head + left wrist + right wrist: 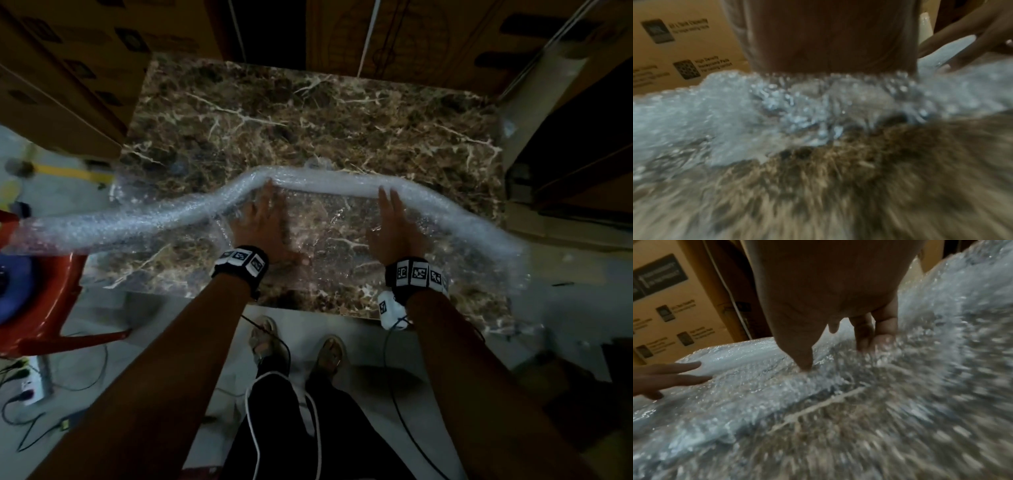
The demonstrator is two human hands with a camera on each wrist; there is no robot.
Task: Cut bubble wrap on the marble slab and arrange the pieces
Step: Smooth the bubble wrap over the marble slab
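Observation:
A long roll of clear bubble wrap (325, 185) lies across the brown marble slab (308, 116), its ends hanging past both sides. A flat layer of wrap (329, 222) spreads from the roll toward me. My left hand (263, 216) lies flat on that layer, straight fingers touching the roll. My right hand (394, 219) does the same further right. In the left wrist view the palm (828, 40) presses the wrap (715, 105). Fingers (865, 334) of the right hand press into the wrap (756, 378) in the right wrist view.
Cardboard boxes (68, 75) stand at the back left, and a tall roll of wrap (534, 99) leans at the right. A red chair (44, 308) holding a blue item sits at the left. Cables and a power strip (30, 387) lie on the floor by my feet.

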